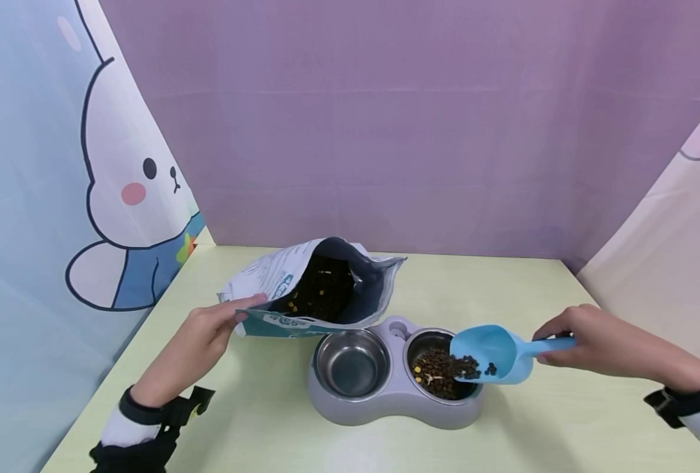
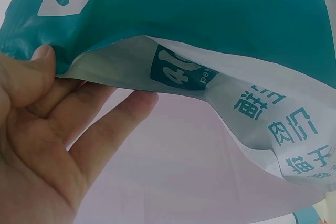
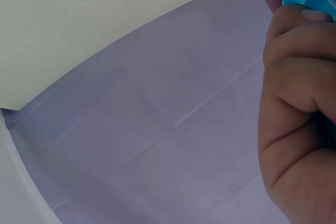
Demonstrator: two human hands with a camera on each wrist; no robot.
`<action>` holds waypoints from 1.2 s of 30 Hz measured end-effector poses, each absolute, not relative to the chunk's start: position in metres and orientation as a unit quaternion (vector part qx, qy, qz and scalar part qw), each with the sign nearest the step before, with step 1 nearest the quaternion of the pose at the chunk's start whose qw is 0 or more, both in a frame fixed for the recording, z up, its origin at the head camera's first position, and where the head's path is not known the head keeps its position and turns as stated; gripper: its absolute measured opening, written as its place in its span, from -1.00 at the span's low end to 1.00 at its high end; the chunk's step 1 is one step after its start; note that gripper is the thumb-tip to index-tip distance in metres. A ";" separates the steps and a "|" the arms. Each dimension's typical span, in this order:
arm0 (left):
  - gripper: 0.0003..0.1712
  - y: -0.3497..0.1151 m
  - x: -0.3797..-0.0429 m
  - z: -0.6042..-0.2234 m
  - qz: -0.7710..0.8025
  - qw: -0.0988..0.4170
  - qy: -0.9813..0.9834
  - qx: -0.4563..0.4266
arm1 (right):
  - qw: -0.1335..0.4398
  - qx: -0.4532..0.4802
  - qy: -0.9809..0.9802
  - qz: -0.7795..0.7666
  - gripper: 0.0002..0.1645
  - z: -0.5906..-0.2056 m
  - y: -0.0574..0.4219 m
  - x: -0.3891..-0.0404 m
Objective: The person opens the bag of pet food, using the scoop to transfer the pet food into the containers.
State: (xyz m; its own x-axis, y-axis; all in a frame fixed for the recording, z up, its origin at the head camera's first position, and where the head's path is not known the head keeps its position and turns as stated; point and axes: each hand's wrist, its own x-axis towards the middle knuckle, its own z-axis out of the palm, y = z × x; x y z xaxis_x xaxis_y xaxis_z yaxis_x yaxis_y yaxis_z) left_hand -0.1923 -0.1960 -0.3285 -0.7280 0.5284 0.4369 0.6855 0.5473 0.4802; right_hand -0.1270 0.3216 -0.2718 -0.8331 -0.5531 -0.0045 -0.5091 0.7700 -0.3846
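Observation:
My left hand (image 1: 210, 332) grips the edge of a teal and white pet food bag (image 1: 255, 276), tilted with its mouth open toward me. Dark kibble with a few yellow bits shows inside. In the left wrist view, thumb and fingers pinch the bag (image 2: 210, 19) at its edge. My right hand (image 1: 592, 341) holds a light blue scoop (image 1: 506, 348) by its handle, fingers curled round it in the right wrist view. The scoop tips over the right steel bowl (image 1: 420, 341), with some kibble (image 1: 444, 374) in it and more at the scoop's lip.
Both steel bowls sit in a lilac double feeder (image 1: 397, 410) on a pale yellow table (image 1: 255, 420). The left bowl (image 1: 352, 364) shows bare metal. A purple curtain (image 1: 385, 131) stands behind, and a cartoon-printed cloth (image 1: 30, 197) hangs at the left.

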 end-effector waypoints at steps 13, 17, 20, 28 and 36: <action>-0.48 -0.195 -0.192 -0.328 -0.326 0.108 -0.875 -0.341 | 0.030 -0.295 0.946 -0.133 -0.82 -0.264 0.307 -0.130; -0.47 -0.195 -0.192 -0.329 -0.327 0.107 -0.875 -0.339 | 0.026 -0.286 0.951 -0.115 -0.75 -0.262 0.304 -0.128; -0.47 -0.195 -0.192 -0.329 -0.327 0.108 -0.875 -0.341 | 0.012 -0.291 0.951 -0.108 -0.69 -0.261 0.304 -0.127; -0.49 -0.196 -0.192 -0.328 -0.321 0.120 -0.874 -0.345 | 0.007 -0.242 0.964 -0.109 -0.78 -0.246 0.310 -0.130; -0.51 -0.195 -0.192 -0.330 -0.320 0.141 -0.870 -0.348 | -0.028 -0.231 0.962 -0.140 -0.74 -0.229 0.302 -0.128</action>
